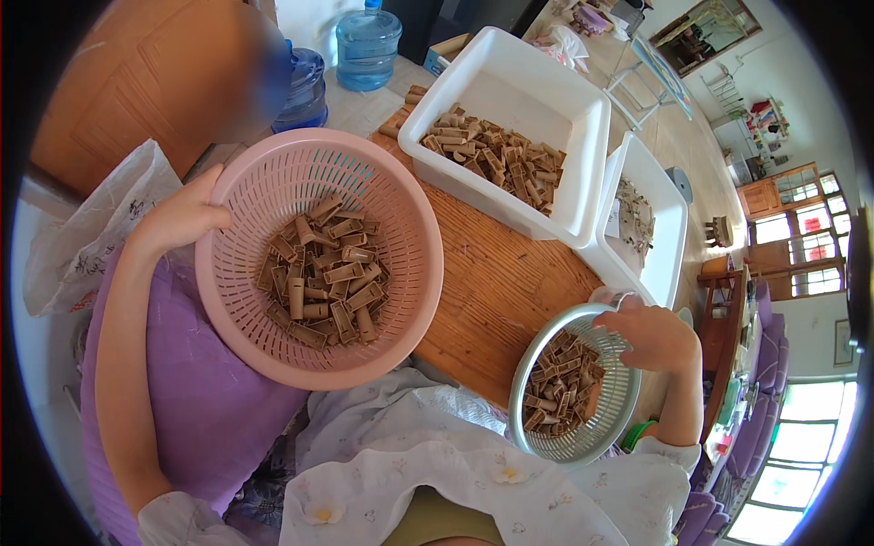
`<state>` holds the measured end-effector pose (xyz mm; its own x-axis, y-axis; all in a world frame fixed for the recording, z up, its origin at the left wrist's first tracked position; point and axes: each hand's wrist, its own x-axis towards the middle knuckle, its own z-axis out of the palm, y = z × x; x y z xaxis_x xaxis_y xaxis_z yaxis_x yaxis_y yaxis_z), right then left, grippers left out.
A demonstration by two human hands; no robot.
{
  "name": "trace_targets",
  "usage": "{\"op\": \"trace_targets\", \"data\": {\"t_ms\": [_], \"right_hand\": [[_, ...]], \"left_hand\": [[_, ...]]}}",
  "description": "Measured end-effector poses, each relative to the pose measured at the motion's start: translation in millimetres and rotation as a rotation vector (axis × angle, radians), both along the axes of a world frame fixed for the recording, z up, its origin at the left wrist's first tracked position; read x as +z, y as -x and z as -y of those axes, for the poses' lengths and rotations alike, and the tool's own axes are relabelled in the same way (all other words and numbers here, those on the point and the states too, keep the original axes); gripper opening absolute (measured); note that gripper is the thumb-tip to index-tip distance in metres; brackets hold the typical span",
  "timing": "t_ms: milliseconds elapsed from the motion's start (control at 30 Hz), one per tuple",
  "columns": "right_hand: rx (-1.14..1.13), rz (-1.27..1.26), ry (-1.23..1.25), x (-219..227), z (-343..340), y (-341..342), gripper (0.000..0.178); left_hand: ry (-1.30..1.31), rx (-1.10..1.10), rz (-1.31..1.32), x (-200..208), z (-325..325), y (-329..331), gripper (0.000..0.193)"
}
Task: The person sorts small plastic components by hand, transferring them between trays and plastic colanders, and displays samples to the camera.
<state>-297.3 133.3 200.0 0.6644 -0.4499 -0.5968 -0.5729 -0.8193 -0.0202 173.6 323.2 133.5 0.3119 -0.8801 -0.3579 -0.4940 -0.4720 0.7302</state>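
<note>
Nearest, at five o'clock, the right hand (657,335) grips the far rim of a small grey-green slotted basket (612,420), which holds a shallow heap of short tan pieces (563,382) that look like ridged cardboard tubes. At nine to ten o'clock the left hand (187,217) clasps the left rim of a larger pink slotted basket (244,300), tilted toward the viewer, with a pile of the same tan tubes (326,271) gathered in its bottom. Both baskets hang over the lap and the near edge of the wooden bench (496,282). Farther, at twelve to one o'clock, a white rectangular tub (537,86) on the bench holds more tan pieces (496,156); just beside it at two o'clock a second white tub (672,232) holds greyish scraps. At nine o'clock lies a crumpled clear plastic bag (86,232). Farthest, at eleven to twelve o'clock, stand two blue water jugs (368,41).
</note>
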Motion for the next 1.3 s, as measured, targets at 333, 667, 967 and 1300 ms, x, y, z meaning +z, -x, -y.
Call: {"op": "trace_targets", "data": {"t_ms": [333, 667, 967, 1300], "right_hand": [[-0.276, 0.335, 0.121, -114.5, 137.0, -169.1, 0.101], [-0.239, 0.287, -0.061, -196.6, 185.3, -187.0, 0.103], [-0.264, 0.436, 0.039, -189.2, 189.6, -176.0, 0.076], [-0.381, 0.924, -0.101, -48.0, 146.4, -121.4, 0.053]], "left_hand": [[0.008, -0.018, 0.019, -7.5, -0.2, -6.7, 0.041], [-0.062, 0.006, 0.043, 0.6, -3.8, -4.8, 0.047], [-0.064, 0.001, 0.029, -6.0, -0.5, -8.9, 0.045], [-0.064, 0.029, 0.043, -4.7, -3.4, -3.1, 0.047]]}}
